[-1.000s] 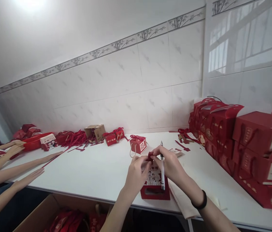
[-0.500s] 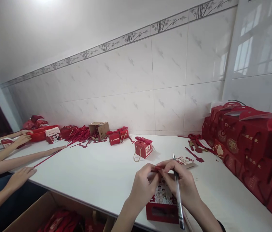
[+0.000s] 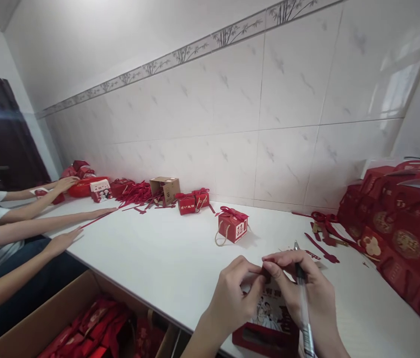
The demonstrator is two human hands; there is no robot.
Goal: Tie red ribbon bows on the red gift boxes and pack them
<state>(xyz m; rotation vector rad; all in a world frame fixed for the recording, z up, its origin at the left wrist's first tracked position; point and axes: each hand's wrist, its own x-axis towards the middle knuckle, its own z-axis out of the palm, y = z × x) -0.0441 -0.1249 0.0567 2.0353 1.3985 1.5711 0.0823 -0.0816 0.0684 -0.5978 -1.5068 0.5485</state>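
My left hand (image 3: 236, 297) is closed, its thumb and fingertips pinching the dark red top edge of a small gift box (image 3: 264, 343). This box is red with a white panel printed with a couple, and it stands at the table's front edge. My right hand (image 3: 308, 288) pinches the same top edge from the other side. A clear pen (image 3: 304, 315) with a silver grip is tucked between its fingers, pointing up. The fingers hide the exact spot they press. Just beyond my hands sits a finished-looking red box (image 3: 234, 226) with a ribbon bow and rope handle.
Stacked red boxes (image 3: 399, 238) line the right side. Loose ribbons (image 3: 325, 219) lie beside them. Along the wall are a bowed box (image 3: 193, 201), a brown carton (image 3: 165, 191) and a ribbon heap (image 3: 137, 194). Other people's arms (image 3: 56, 243) reach in from the left, above an open carton (image 3: 45, 311).
The view has swung left, so everything sits further right. My hands still pinch the box top, with the fingers slightly shifted. The farther co-worker's hands have moved toward the red basin.
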